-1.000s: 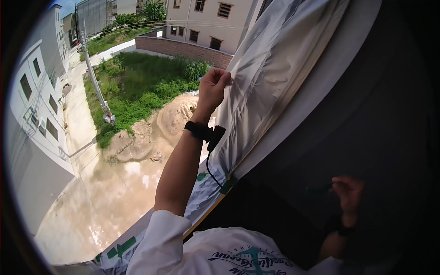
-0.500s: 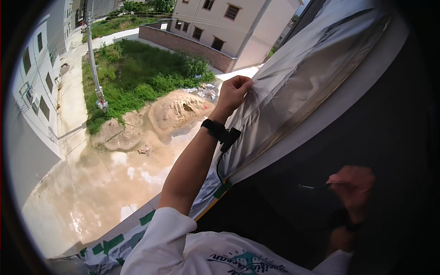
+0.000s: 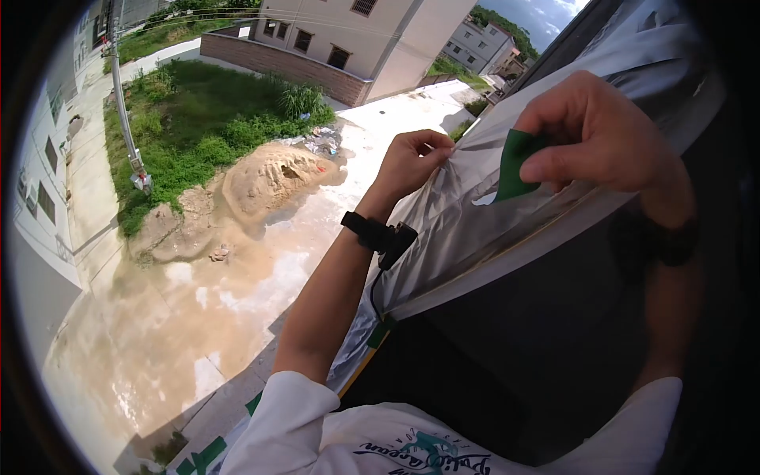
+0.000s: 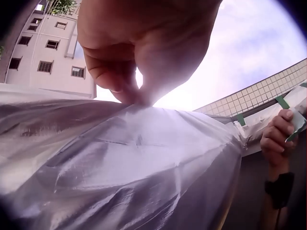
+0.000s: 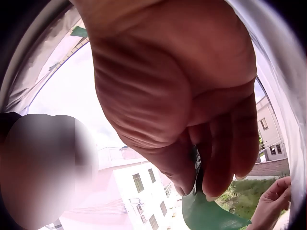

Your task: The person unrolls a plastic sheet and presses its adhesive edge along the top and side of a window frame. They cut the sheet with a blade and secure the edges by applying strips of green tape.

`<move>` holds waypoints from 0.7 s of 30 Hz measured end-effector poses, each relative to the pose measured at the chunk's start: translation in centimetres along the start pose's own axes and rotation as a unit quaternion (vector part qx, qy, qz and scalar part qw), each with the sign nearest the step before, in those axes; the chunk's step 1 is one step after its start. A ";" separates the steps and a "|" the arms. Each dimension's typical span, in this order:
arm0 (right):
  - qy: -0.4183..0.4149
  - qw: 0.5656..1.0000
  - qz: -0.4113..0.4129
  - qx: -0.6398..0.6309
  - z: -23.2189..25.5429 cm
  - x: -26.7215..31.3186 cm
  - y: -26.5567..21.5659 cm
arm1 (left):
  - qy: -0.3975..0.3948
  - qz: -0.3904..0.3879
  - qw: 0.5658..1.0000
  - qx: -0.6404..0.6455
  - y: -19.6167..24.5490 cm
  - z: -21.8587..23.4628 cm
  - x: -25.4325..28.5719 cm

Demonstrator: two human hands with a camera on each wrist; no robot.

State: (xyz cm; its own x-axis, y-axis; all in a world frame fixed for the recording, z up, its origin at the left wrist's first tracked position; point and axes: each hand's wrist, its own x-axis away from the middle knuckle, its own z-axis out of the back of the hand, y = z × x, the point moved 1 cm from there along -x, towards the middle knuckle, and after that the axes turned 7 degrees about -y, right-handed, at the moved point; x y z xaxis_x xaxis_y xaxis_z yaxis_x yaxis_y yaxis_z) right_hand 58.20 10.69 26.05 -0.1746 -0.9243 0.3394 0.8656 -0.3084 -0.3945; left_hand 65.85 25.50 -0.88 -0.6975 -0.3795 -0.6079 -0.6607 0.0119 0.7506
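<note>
Silvery plastic sheeting (image 3: 475, 166) runs diagonally along the opening's edge. My left hand (image 3: 412, 165) pinches its outer edge between thumb and fingers; in the left wrist view the pinched sheeting (image 4: 139, 153) fans out in folds below the left hand (image 4: 148, 43). My right hand (image 3: 598, 134) is raised over the sheeting, to the right of the left hand, and pinches a green tape piece (image 3: 514, 168). The tape (image 5: 208, 213) hangs from the fingertips of the right hand (image 5: 177, 86) in the right wrist view, its lower end free.
Green tape strips (image 3: 202, 457) stick to the sheeting at the lower left. A dark interior (image 3: 507, 340) lies at the lower right. Outside and below are a sand mound (image 3: 265, 186), wet ground, grass (image 3: 206, 119), a utility pole (image 3: 123, 103) and buildings (image 3: 332, 32).
My right hand has risen from the dark lower right to the sheeting with the green tape. The left hand keeps its pinch, and the head view has swung to the right.
</note>
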 end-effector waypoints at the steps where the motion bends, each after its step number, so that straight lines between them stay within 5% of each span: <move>1: -0.023 0.999 -0.023 0.017 0.3 -1.4 -0.4 | -0.001 -0.008 1.000 -0.007 0.0 -0.3 0.0; 7: -0.067 0.988 -0.129 0.044 0.7 -8.6 0.5 | -0.042 0.021 0.999 0.025 1.9 0.5 1.9; 12: -0.068 0.973 -0.197 0.096 1.5 -10.8 1.2 | -0.093 -0.020 0.994 0.062 0.4 1.1 2.7; 21: -0.050 0.953 -0.265 0.141 1.9 -13.9 3.1 | -0.162 0.027 0.978 0.132 3.4 3.0 3.4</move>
State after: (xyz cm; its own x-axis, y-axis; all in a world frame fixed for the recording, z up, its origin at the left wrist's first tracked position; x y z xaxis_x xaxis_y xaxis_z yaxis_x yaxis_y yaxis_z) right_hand 64.19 23.01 21.71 -0.5883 -0.6252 0.5128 0.7625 -0.6401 0.0944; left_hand 60.38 27.04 -1.22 -0.7568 -0.0598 -0.6509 -0.6388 0.2785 0.7171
